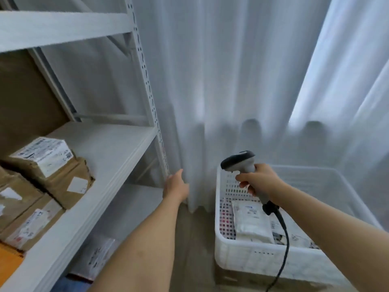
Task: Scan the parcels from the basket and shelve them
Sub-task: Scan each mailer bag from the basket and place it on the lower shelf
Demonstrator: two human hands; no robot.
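Gripping the scanner (242,165) by its handle, right hand (259,181) hovers over white basket (261,256) — parcels (251,222) lie inside, below it. Left hand (175,186) loose, empty — boxes (42,163) shelved to its left.

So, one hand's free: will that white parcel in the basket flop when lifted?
Probably. The white parcel looks like a soft, puffy bag, so it may sag. Likely light for its size. It lies flat in the basket, so rolling seems unlikely.

White perforated plastic basket (229,252); brown cardboard boxes (63,178); matt painted-metal shelf (109,157); sheer cloth curtain (231,81).
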